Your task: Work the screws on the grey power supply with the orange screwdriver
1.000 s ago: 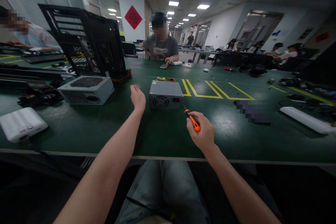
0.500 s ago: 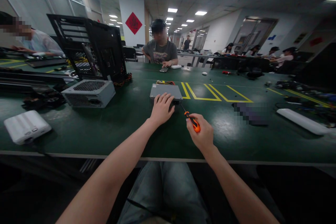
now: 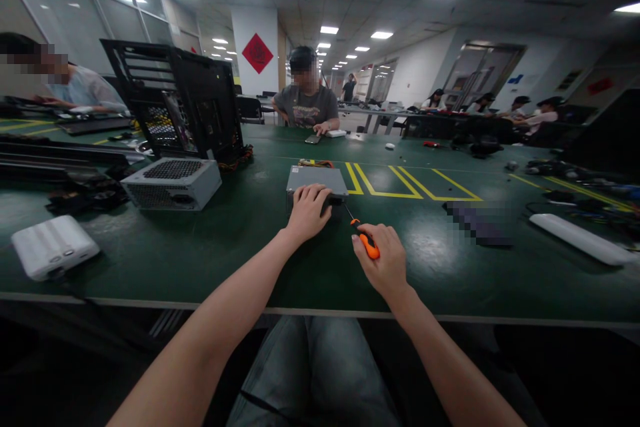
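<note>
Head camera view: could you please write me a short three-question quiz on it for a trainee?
1. True or false: the left hand rests on the grey power supply.
2. What does the right hand hold? A) a phone B) an orange-handled screwdriver C) a cable
3. In a few words: what stands upright just behind the larger power supply at the left of the green table?

Key: 1 true; 2 B; 3 the black computer case.
</note>
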Demonstrator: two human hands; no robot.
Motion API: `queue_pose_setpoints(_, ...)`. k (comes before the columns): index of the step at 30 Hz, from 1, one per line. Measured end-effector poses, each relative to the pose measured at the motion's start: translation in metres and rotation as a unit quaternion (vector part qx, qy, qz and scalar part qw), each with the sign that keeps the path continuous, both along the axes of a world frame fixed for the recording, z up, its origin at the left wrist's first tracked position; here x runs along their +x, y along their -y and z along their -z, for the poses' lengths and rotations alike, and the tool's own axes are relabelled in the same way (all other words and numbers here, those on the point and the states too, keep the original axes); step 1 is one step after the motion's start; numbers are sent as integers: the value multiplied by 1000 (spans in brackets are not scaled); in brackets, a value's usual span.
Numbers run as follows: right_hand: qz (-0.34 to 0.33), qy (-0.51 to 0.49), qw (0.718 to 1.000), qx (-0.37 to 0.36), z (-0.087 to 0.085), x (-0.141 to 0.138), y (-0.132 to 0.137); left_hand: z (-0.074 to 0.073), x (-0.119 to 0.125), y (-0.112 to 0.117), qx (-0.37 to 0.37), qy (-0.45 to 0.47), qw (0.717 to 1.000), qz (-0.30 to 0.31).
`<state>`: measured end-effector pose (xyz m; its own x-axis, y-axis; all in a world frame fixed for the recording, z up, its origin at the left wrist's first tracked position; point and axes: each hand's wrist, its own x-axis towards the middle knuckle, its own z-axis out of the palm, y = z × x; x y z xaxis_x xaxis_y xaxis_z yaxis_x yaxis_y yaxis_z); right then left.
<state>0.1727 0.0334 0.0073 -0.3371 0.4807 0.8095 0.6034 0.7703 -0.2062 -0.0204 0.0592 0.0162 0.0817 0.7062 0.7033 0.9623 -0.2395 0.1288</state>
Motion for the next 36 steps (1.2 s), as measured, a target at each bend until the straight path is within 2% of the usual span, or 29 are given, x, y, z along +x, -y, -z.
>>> queue_pose_setpoints(4, 9, -26, 999, -24, 3, 0, -1, 0, 2, 1, -2, -16, 1000, -6)
queue_pose_setpoints(10, -8, 25, 1000, 15, 2, 1, 0, 2, 4, 3, -5, -48, 999, 5)
queue_pose_setpoints(16, -6, 21, 1000, 20, -1, 1, 1, 3, 6, 5, -17, -45, 999, 10)
queue_pose_setpoints(28, 18, -18, 999, -31, 1, 0, 1, 3, 19, 7, -42, -36, 998, 0)
queue_pose_setpoints(36, 3, 18, 1000, 20, 2, 0, 0, 5, 20, 7, -44, -27, 999, -1)
